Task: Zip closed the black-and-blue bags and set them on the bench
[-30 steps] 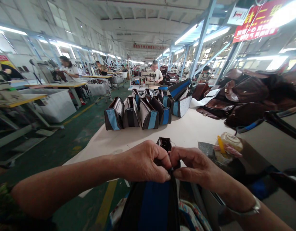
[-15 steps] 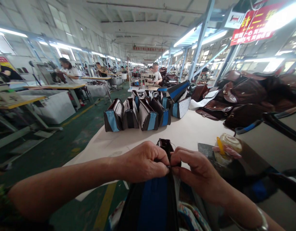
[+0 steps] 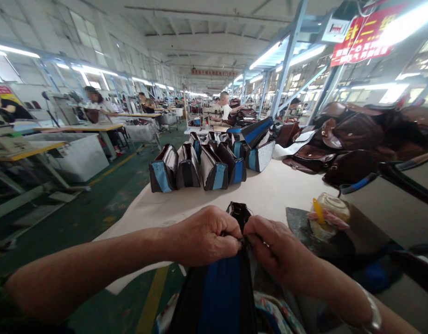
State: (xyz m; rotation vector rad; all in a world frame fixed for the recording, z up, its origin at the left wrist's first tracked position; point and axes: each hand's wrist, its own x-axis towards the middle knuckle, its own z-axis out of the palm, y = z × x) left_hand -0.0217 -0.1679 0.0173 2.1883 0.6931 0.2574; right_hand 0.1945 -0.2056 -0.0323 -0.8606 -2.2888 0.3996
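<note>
A dark bag with a broad blue stripe [image 3: 220, 292] stands upright in front of me, its open top facing away. My left hand [image 3: 210, 234] is closed in a pinch on the bag's upper edge. Right beside it, my right hand [image 3: 274, 246] pinches the same edge, its fingertips almost touching the left ones. What lies between the fingertips is too small to make out. Beyond my hands the bag's dark inner opening [image 3: 239, 211] shows.
Several striped bags [image 3: 215, 167] stand in rows on the pale table [image 3: 269, 190]. Brown leather bags [image 3: 353, 134] are heaped at the right. A tub with a yellow-handled tool [image 3: 327, 215] sits nearer. Co-workers sit at sewing machines behind; a green floor [image 3: 126, 185] runs left.
My right hand has shifted slightly left and its fingers have curled tighter against the edge. My left hand and the bag stay nearly in place.
</note>
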